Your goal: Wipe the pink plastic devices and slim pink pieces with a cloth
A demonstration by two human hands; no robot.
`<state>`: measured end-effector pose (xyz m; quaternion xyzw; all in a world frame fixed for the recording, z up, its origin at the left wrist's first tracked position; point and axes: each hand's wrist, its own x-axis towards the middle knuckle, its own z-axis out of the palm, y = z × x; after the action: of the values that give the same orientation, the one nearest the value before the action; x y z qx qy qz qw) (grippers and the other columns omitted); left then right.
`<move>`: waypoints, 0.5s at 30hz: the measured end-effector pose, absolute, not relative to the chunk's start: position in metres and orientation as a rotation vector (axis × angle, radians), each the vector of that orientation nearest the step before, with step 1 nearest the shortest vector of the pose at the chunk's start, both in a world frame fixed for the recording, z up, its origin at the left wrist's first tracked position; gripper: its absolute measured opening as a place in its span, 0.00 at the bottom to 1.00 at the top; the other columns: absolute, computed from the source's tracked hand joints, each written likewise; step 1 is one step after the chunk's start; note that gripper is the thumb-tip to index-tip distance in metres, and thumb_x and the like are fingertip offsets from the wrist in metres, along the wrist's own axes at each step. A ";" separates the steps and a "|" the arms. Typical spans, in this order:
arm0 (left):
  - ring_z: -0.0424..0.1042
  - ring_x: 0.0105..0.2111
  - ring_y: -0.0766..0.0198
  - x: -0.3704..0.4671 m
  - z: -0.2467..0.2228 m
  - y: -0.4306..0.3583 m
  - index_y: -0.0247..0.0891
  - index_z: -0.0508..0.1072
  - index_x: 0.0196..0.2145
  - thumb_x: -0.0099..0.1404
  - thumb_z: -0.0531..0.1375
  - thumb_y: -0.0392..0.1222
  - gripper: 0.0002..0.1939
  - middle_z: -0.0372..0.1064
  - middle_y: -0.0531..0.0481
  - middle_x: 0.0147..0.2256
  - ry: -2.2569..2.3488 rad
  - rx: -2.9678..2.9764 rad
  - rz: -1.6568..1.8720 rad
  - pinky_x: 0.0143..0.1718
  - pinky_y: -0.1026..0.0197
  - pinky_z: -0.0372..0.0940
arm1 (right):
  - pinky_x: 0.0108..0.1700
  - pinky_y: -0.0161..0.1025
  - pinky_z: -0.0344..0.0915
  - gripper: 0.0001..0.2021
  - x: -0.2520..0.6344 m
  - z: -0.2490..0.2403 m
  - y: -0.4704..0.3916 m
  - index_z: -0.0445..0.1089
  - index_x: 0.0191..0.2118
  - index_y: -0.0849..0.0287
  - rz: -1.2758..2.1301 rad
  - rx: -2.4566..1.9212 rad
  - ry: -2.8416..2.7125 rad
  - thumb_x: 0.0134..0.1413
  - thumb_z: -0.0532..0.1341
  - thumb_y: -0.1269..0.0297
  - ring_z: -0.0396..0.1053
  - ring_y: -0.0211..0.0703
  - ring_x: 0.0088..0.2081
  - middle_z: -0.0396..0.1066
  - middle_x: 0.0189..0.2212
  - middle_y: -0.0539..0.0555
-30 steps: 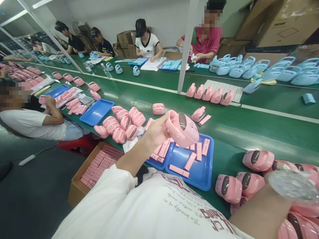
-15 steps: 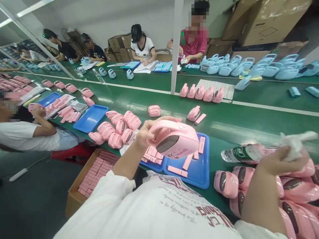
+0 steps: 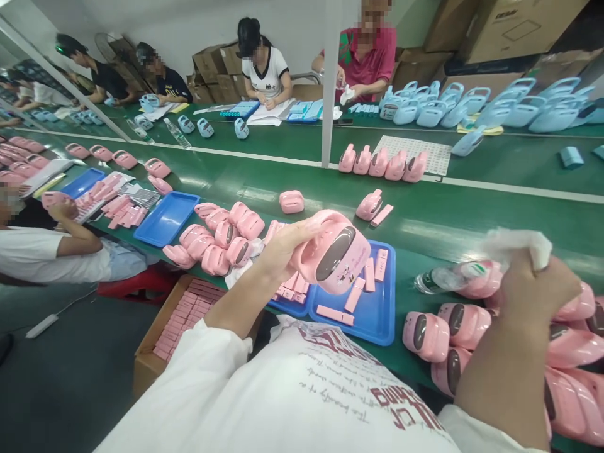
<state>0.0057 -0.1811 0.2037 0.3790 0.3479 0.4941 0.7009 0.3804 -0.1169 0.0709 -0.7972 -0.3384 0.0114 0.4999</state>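
My left hand point(image 3: 287, 246) grips a glossy pink case point(image 3: 333, 251) with a dark oval window and a small printed picture, held up over the blue tray point(image 3: 389, 314). Pink strips point(image 3: 353, 294) lie in that tray. On the right, my right hand point(image 3: 538, 283) is closed round a white cloth point(image 3: 523, 244), blurred by motion. Below and around it are several pink cases point(image 3: 426, 336) and a clear plastic bottle point(image 3: 436, 279).
Pink cases point(image 3: 216, 259) are piled left of the tray. A carton of pink strips point(image 3: 146, 358) stands low at the left. Several people sit along the green bench point(image 3: 264, 176), one nearby at left. Blue cases point(image 3: 431, 113) line the far side.
The pink case has turned in my left hand, its window now facing more toward me. My right hand and the cloth have shifted left and up. The whole view has moved slightly.
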 end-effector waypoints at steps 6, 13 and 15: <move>0.73 0.39 0.62 0.028 0.193 -0.183 0.36 0.77 0.36 0.56 0.64 0.49 0.15 0.74 0.51 0.32 0.894 0.805 1.099 0.43 0.62 0.64 | 0.34 0.44 0.70 0.14 0.252 0.125 -0.163 0.75 0.40 0.63 0.430 -1.218 -1.377 0.53 0.60 0.58 0.73 0.49 0.33 0.75 0.32 0.56; 0.72 0.38 0.62 0.039 0.189 -0.181 0.34 0.76 0.32 0.59 0.63 0.49 0.13 0.72 0.51 0.27 0.909 0.774 1.149 0.44 0.61 0.64 | 0.62 0.57 0.54 0.26 0.192 0.123 -0.187 0.52 0.64 0.54 0.142 -0.560 -1.936 0.61 0.52 0.62 0.54 0.52 0.62 0.61 0.58 0.58; 0.72 0.37 0.63 0.039 0.190 -0.182 0.34 0.76 0.32 0.58 0.63 0.48 0.13 0.72 0.51 0.27 0.917 0.770 1.151 0.44 0.62 0.64 | 0.62 0.57 0.55 0.25 0.197 0.118 -0.186 0.52 0.64 0.52 0.148 -0.611 -1.942 0.62 0.53 0.61 0.56 0.50 0.61 0.64 0.56 0.57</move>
<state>0.0390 -0.1823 0.1902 0.3422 0.4074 0.5116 0.6747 0.1969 -0.1858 0.1183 -0.2551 -0.8110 0.0618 0.5229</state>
